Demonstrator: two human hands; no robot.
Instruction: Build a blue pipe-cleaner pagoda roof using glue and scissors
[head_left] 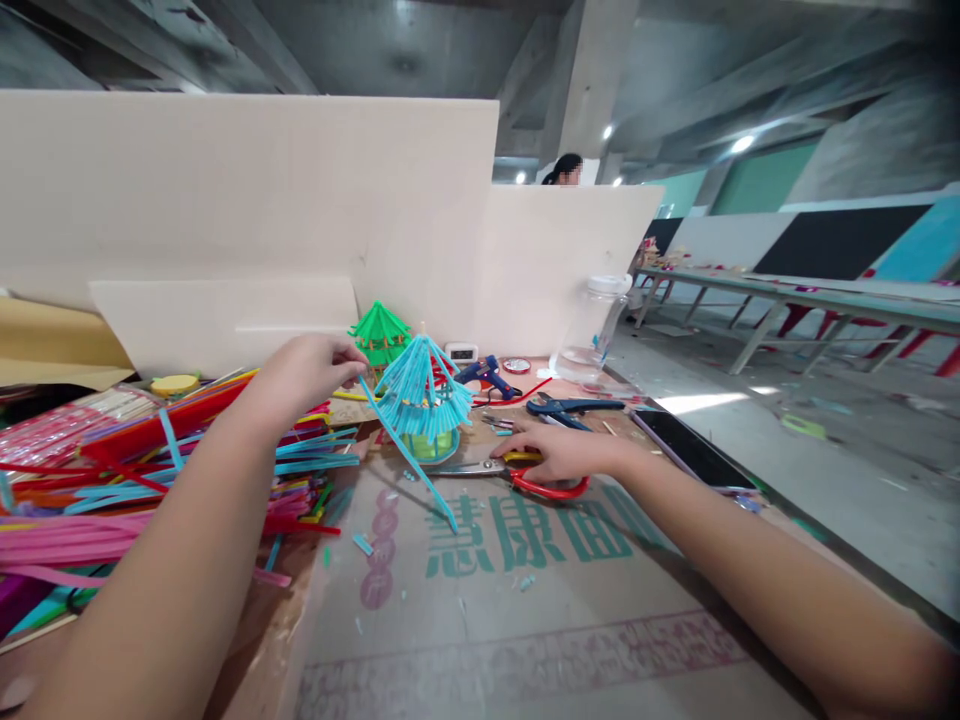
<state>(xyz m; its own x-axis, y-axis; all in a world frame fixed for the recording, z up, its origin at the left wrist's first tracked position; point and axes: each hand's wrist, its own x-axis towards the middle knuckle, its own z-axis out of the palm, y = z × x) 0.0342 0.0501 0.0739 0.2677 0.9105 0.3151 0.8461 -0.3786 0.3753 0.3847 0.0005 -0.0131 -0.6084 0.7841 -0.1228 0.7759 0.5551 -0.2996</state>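
My left hand (319, 365) pinches the upper end of a long, thin blue strip (412, 462), which slants down to the right over the cardboard. My right hand (551, 450) rests over the red handles of a pair of scissors (547, 487), fingers curled at the grips. The scissor blades point left. Between the hands stands a small model (424, 390) with a cone-shaped roof of light blue strips over a yellow-green base. Behind it is a similar green cone-roofed model (381, 330), partly hidden.
Loose coloured strips (82, 540) pile up at left. Beyond the scissors lie a blue glue gun (486, 378), blue-handled pliers (574, 408), a small white digital clock (461, 353) and a clear jug (589, 335). A phone (694, 450) lies at the table's right edge. White boards (247, 190) stand behind.
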